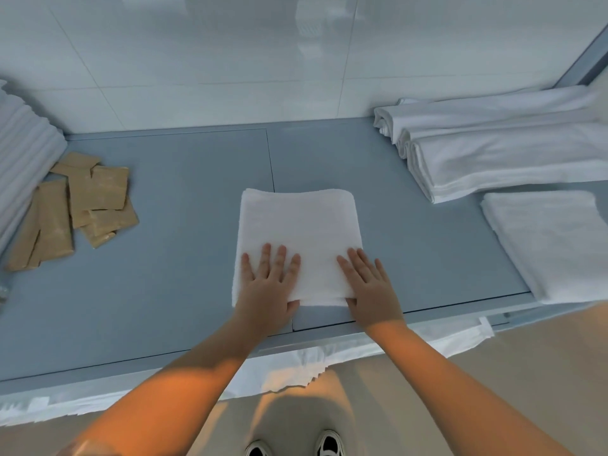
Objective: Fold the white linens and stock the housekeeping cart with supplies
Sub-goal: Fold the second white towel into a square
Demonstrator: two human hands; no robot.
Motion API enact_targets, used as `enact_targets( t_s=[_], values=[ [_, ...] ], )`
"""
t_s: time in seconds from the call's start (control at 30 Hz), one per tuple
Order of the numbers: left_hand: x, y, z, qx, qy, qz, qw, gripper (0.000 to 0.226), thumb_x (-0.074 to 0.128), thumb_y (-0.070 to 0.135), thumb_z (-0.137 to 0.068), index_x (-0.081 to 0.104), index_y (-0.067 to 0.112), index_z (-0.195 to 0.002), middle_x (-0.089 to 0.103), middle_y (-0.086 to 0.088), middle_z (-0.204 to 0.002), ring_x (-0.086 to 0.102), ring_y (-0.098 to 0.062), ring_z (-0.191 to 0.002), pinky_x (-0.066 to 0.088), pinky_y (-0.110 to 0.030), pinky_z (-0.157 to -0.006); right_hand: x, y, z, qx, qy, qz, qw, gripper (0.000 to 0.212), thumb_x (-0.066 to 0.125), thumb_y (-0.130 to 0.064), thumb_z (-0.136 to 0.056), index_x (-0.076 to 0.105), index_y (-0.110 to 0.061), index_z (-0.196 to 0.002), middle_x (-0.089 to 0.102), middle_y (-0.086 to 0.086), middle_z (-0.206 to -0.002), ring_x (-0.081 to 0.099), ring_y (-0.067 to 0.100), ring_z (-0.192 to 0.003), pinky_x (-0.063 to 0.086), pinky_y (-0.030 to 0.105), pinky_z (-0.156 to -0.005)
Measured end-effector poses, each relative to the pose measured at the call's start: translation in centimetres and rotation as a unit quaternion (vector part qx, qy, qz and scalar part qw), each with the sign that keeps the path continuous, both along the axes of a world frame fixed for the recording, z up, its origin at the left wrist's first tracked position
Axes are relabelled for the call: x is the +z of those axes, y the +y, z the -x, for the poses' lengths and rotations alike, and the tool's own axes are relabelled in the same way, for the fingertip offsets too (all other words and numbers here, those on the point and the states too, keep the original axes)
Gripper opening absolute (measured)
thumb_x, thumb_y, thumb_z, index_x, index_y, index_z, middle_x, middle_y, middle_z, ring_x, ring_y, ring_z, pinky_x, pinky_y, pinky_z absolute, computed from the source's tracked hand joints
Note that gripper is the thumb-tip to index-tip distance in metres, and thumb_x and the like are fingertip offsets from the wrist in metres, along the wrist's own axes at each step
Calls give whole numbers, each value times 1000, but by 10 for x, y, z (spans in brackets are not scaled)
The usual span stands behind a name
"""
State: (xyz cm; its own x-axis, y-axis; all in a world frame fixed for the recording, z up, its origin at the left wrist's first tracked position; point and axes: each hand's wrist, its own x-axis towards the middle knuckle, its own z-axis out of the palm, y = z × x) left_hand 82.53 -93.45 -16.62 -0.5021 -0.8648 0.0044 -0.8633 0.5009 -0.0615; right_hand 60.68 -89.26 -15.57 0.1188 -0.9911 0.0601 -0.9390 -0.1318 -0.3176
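The folded white terry towel (297, 245) lies squarely at the centre of the grey-blue flat worktop (171, 258), its slightly longer axis running from 6 to 12 o'clock. Its near edge is pinned by both hands, laid flat with fingers spread: the left hand (268, 284) at 7 o'clock, the right hand (370, 287) at 5 o'clock. Both are equally near. Stacked white folded linens (493, 149) are seen at 2 o'clock, tan paper sachets (85, 205) at 9 o'clock.
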Motion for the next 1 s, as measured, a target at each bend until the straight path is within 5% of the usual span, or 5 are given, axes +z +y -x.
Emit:
enact_targets(
  t_s=[0.27,0.5,0.63,0.73,1.0],
  values=[
    [-5,-1,-7,27,-6,-15,999,89,76,44,-69,38,17,-146,33,-26,-149,34,-44,-136,28,-68,-103,0,-6,-1,106,144,136,974,63,48,17,-73,55,-2,-132,50,19,-139,47,40,-127,37,55,-104],
    [-6,-5,-18,-24,-47,-72,996,81,22,60,-88,-21,25,-147,-20,-21,-155,-19,-36,-144,-10,-58,-114,6,11,-7,85,155,-117,977,78,40,-15,-91,-6,-22,-153,-17,-3,-158,-16,19,-147,-17,34,-115],
    [16,-12,-2,-5,-15,-140,990,99,-13,73,-78,20,13,-149,5,-21,-158,-4,-34,-147,1,-60,-114,26,1,-14,84,84,-11,993,50,32,-31,-93,53,-14,-135,46,6,-145,38,22,-136,-6,31,-117],
    [16,-3,32,117,49,-88,988,58,19,47,-97,30,15,-144,22,-18,-155,10,-30,-146,9,-62,-112,19,-18,-23,137,69,-29,988,49,32,-19,-102,28,-12,-150,23,2,-158,17,17,-147,-7,29,-120],
    [-8,8,38,111,72,-35,991,77,22,61,-87,29,17,-150,23,-26,-153,17,-41,-143,6,-71,-108,-4,-48,14,-51,160,-80,982,60,15,-47,-101,-3,-22,-153,-11,-10,-160,-14,12,-147,-19,51,-112]
  ],
)
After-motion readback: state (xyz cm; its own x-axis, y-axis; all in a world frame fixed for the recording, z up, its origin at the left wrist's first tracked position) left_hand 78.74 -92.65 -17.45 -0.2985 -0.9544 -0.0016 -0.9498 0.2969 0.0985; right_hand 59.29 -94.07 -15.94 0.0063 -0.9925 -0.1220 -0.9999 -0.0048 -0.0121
